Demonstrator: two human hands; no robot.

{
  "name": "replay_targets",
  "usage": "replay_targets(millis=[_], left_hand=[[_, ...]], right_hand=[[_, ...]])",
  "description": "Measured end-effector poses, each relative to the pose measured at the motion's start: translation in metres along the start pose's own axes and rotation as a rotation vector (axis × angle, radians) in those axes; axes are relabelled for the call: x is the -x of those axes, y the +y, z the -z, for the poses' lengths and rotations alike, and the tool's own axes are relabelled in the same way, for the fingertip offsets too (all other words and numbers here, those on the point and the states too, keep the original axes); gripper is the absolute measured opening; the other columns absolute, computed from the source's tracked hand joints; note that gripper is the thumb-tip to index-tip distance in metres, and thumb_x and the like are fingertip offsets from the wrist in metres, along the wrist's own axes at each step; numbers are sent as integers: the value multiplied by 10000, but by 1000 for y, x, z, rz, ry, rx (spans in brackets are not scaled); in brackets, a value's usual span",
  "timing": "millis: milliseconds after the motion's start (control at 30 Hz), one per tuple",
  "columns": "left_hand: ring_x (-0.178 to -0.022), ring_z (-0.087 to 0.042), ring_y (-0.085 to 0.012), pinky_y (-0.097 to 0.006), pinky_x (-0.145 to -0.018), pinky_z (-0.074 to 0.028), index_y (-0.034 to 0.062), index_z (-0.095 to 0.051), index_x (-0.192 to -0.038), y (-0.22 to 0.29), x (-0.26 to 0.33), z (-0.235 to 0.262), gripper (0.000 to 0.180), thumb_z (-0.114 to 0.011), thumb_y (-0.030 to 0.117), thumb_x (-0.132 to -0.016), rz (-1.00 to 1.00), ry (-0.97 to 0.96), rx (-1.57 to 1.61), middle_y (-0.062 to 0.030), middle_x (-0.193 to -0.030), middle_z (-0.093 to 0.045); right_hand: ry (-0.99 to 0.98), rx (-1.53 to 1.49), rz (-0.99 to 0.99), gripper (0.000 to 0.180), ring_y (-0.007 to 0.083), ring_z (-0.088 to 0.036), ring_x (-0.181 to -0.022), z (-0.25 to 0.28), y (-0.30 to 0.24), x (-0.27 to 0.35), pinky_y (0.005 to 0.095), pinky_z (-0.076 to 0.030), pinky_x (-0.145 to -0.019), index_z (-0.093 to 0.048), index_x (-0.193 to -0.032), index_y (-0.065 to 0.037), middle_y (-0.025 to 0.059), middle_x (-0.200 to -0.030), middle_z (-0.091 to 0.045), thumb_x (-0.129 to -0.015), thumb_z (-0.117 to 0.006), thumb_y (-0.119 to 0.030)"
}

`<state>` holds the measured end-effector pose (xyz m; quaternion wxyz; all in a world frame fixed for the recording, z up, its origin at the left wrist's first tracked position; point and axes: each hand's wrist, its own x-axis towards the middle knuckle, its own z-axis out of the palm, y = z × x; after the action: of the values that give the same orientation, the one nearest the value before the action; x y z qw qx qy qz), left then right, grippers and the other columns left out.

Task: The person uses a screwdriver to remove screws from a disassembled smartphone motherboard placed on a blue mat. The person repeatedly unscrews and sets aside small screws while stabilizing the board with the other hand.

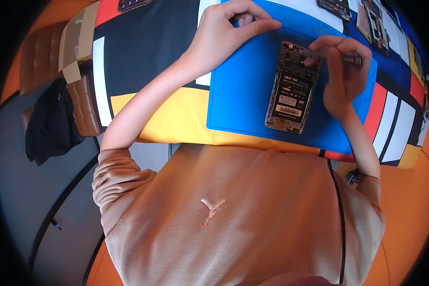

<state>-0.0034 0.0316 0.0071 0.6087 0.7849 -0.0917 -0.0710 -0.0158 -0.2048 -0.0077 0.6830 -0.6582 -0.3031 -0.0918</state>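
Observation:
An opened smartphone [291, 90] lies on the blue work mat [243, 105], its battery with white labels and its circuit board at the far end exposed. My right hand [345, 76] is closed around a slim metallic screwdriver [352, 59], partly hidden by the fingers and slightly blurred. The tool's front end hovers over or touches the board; I cannot tell which. Beyond the phone's far left corner, my left hand [229, 31] is held over the mat with thumb and forefinger pinched together. Whatever lies between those fingertips, if anything, is too small to make out.
Other phone parts [374, 28] lie at the far right of the colour-block tablecloth [148, 52], near a dark circuit board [334, 7]. Another phone [132, 4] sits at the far left edge. Left of the table are a cardboard box [83, 38] and a black bag [55, 121] by brown chairs.

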Motion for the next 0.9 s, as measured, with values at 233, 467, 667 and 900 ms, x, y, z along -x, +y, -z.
replay_targets(millis=[233,467,667,900], left_hand=[[-588,-369,-12,-203,-528,-309,27,-689,-851,-3,-1,0,115,-732,123,-896,37,-7,36,76,-617,-463],[-594,-350,-13,-206,-520,-291,16,-694,-848,-3,-1,0,112,-737,111,-889,-20,-14,67,83,-612,-434],[-590,-342,-25,-219,-514,-295,9,-720,-872,-4,-1,-1,102,-752,106,-871,-65,10,17,73,-609,-426],[-591,-374,-23,-210,-526,-340,11,-727,-916,-6,-1,0,111,-757,102,-861,-90,-13,4,56,-621,-494]], right_hand=[[-146,57,142,252,87,-583,-686,-2,-2,8,196,-518,-631,-332,-1169,-35,217,-977,-640,-990,-495,37],[-122,102,156,233,79,-559,-640,-3,2,9,180,-488,-604,-329,-1158,-31,218,-954,-644,-995,-486,25],[-136,73,145,223,83,-574,-667,-4,2,10,182,-497,-606,-332,-1154,-25,225,-952,-644,-998,-485,20],[-136,81,140,222,105,-606,-718,-4,2,10,191,-519,-611,-334,-1149,-11,229,-950,-642,-996,-492,19]])
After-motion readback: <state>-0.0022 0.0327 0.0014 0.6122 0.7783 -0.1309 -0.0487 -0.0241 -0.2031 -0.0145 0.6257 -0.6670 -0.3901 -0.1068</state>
